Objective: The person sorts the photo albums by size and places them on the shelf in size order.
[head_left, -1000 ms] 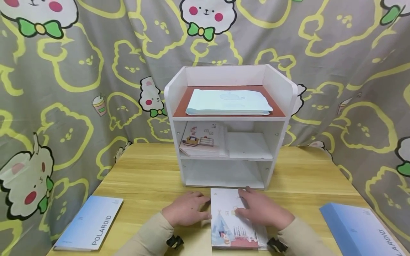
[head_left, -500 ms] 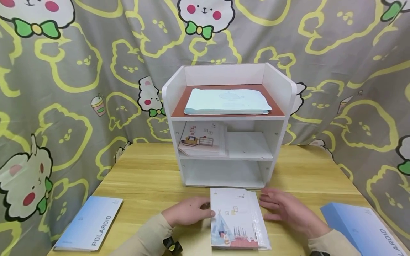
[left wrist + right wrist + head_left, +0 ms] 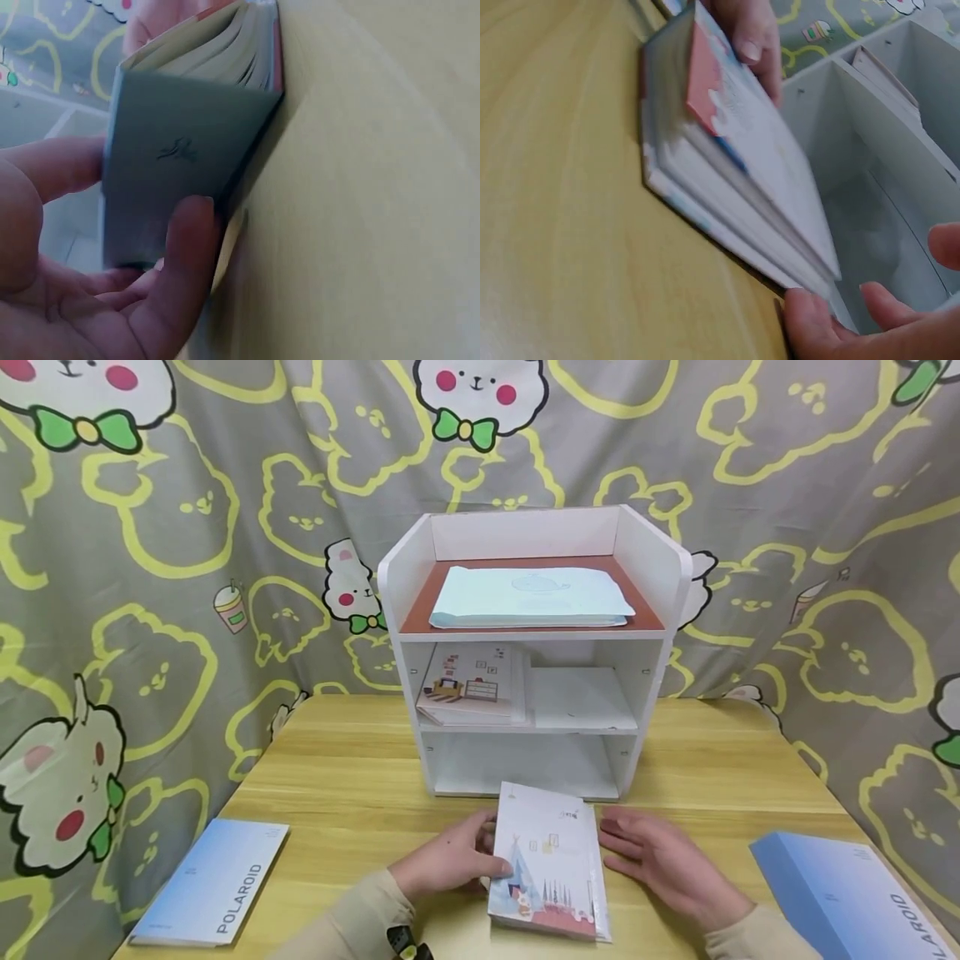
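Note:
A white photo album with a drawing of a blue tent on its cover is tilted in front of the shelf, its left side raised. My left hand grips that side, thumb on the cover and fingers underneath. The left wrist view shows the pale spine between thumb and fingers, with loose page edges at one end. At the album's right edge is my right hand, fingers extended. Seen from the right wrist, its fingertips touch the lower corner of the album, whose pages fan slightly.
A white shelf unit stands behind the album. A pale blue album lies on its top, and a white album on the middle shelf. Blue POLAROID albums lie at left and right of the wooden table.
The album lay flat and now tilts, its left side lifted by my left hand. My right hand has drawn off the cover to the album's right edge.

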A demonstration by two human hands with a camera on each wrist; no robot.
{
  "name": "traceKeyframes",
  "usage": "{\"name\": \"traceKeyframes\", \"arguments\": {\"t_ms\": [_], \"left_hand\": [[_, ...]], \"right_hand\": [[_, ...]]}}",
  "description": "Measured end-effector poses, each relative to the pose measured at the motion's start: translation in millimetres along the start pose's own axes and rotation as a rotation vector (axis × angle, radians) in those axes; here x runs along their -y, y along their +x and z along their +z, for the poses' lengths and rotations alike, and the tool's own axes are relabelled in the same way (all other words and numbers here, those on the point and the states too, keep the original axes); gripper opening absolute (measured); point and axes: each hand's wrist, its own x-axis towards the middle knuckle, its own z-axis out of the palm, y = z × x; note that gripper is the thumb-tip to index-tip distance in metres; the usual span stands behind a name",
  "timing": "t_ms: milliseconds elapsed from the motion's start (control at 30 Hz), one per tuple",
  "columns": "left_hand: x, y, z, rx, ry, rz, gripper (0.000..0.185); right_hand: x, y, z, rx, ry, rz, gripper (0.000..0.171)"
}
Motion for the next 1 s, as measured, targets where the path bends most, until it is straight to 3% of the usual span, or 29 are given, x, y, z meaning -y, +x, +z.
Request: {"name": "traceKeyframes", "arguments": {"t_ms": [167,300,400,567,667,767,867,1000], "left_hand": [[-1.5,-2.2,0.4,0.012,-0.044,0.058,0.083],[-2.8,-7.3,2.3,0.065,-0.007,0.122,0.1],[-4.4,-10.9,5.6,0.095,0.064,0.174,0.116],[-9.8,-15.5,12.5,0.019,0.247,0.225,0.129],[-16.4,-18.3,15.4,-0.047,0.318,0.231,0.128],[-26.2,-20.8,15.3,-0.095,0.327,0.257,0.124],[-35.4,-21.2,12.3,-0.13,0.307,0.322,0.116],[-45.6,-16.5,7.0,-0.166,0.247,0.419,0.095]], "right_hand": [[0.2,0.3,15.1,-0.106,-0.091,-0.027,0.059],[2.5,-4.0,28.3,-0.154,-0.265,-0.1,0.059],[3.8,-7.6,36.8,-0.197,-0.451,-0.19,0.06],[1.1,-11.5,48.4,-0.237,-0.717,-0.41,0.065],[0.2,-13.4,53.9,-0.249,-0.834,-0.556,0.073],[3.7,-14.0,58.0,-0.294,-1.003,-0.699,0.081],[11.5,-12.8,60.7,-0.349,-1.161,-0.814,0.087],[25.8,-7.4,63.2,-0.37,-1.277,-0.899,0.095]]}}
